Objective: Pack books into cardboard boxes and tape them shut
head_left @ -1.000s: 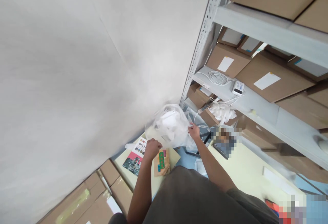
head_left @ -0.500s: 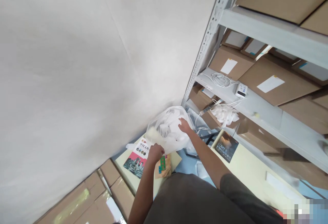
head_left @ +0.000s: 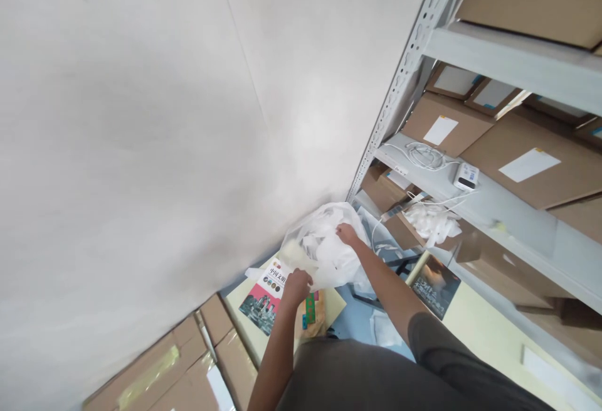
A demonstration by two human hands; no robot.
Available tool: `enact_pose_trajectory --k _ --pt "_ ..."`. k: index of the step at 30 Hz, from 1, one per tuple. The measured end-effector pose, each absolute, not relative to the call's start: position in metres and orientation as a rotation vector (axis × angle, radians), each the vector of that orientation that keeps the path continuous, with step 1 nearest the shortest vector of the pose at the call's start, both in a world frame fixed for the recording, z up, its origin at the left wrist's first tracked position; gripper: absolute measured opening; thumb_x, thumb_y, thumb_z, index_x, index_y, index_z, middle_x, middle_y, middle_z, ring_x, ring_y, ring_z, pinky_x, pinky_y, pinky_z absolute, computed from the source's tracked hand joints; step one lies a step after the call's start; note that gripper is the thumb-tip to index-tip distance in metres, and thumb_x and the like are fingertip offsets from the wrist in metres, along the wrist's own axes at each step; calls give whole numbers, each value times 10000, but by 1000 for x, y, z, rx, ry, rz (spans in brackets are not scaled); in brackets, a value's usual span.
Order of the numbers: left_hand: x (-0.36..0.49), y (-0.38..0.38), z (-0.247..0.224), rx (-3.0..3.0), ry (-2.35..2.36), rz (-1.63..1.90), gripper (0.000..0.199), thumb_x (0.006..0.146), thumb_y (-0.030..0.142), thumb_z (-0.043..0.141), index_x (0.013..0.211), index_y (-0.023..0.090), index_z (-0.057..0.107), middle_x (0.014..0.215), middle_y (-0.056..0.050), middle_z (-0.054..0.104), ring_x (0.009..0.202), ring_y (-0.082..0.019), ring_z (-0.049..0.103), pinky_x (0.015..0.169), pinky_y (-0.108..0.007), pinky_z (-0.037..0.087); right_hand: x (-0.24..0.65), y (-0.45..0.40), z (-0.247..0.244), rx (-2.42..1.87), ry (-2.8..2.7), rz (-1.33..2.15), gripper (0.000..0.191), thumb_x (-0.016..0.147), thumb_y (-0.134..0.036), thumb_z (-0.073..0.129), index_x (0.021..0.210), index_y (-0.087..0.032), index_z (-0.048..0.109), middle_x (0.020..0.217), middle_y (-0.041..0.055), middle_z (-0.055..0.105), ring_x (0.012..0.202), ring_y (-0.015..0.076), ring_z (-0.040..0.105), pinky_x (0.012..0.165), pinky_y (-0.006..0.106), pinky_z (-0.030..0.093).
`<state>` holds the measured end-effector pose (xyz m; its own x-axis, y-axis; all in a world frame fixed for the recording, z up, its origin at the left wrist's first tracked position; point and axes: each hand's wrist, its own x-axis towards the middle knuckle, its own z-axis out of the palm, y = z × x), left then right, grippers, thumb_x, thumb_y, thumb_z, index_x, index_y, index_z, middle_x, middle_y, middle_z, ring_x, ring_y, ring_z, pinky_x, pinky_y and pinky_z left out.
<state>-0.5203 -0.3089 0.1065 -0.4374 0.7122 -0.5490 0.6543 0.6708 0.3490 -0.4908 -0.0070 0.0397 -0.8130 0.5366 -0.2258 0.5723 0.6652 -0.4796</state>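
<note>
A clear plastic bag point(head_left: 294, 235) full of crumpled white material bulges beside the wall. My left hand point(head_left: 300, 284) is closed at the bag's near edge, fingers curled into the thin plastic. My right hand point(head_left: 347, 234) is at the bag's right side, its fingers bent and closed on the plastic; the fingertips are partly hidden. Under my left forearm lies a pink and white book point(head_left: 264, 295). Part of a brown item with a green patch point(head_left: 310, 309) shows to the right of that forearm, on a pale yellow surface point(head_left: 336, 304).
Metal shelving point(head_left: 498, 53) with cardboard boxes point(head_left: 531, 154) rises on the right, carrying a coiled white cable point(head_left: 426, 157). A dark book point(head_left: 435, 285) lies on a pale tabletop point(head_left: 489, 336). Taped cartons point(head_left: 183, 361) stand at lower left, along the wall point(head_left: 141, 147).
My right hand's fingers, spread before, have closed. My left hand stays closed at the bag's edge. The whole view has shifted, so everything appears further right and slightly lower.
</note>
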Motion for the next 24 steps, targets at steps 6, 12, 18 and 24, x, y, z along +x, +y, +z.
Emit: enact_pose_trajectory --k 6,12,18,24 --pt "-535 -293 115 1088 2254 262 476 899 153 682 1361 265 708 1350 -106 694 1268 -279 624 1094 -380 468 -458 5 103 1020 3112 -1356 202 956 -308 539 957 -219 721 1264 122 727 1098 241 694 870 327 582" --pt "-541 -268 134 1150 2353 497 443 979 194 609 1418 218 662 1429 -128 664 1326 -284 618 1120 -385 482 -435 24 164 1345 3297 -1253 292 1015 -401 487 1086 -210 695 1183 136 755 1140 280 676 988 382 532" --pt "-539 -253 143 1114 2472 787 527 1009 264 571 1535 240 555 1516 -116 611 1394 -276 580 1129 -384 493 -423 18 153 1336 3103 -1158 224 954 -432 552 913 -234 649 764 24 697 718 224 640 728 299 492" --pt "-536 -232 153 1116 2472 983 583 1038 356 535 1606 240 462 1534 -123 582 1310 -258 634 1083 -368 518 -403 6 139 1315 3080 -1244 269 1000 -472 476 980 -253 630 801 30 695 742 237 643 734 308 495"
